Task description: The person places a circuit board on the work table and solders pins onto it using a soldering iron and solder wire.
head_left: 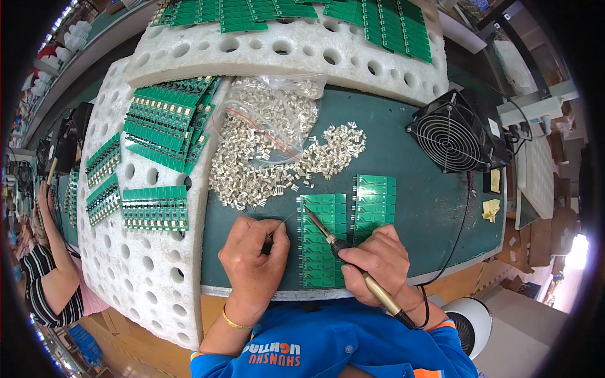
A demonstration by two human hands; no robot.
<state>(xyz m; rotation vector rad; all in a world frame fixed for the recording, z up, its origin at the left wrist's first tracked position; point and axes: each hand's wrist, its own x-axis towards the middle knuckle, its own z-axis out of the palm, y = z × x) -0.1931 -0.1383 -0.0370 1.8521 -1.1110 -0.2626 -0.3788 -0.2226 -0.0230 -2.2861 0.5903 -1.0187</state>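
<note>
My right hand grips a soldering iron with a dark collar and a brass-coloured handle. Its tip points up and left, over the upper left part of a green circuit board panel. Pinched in my left hand, left of that panel, is a thin solder wire whose end reaches toward the iron's tip. Whether tip and wire touch is too small to tell. A second green board panel lies just to the right. Pins stick out along the left edges of both panels.
Small white connectors lie heaped beyond my left hand, partly in a clear bag. White foam slabs hold stacked boards at left and back. A black fan stands at right, its cable curving down. Another person sits at far left.
</note>
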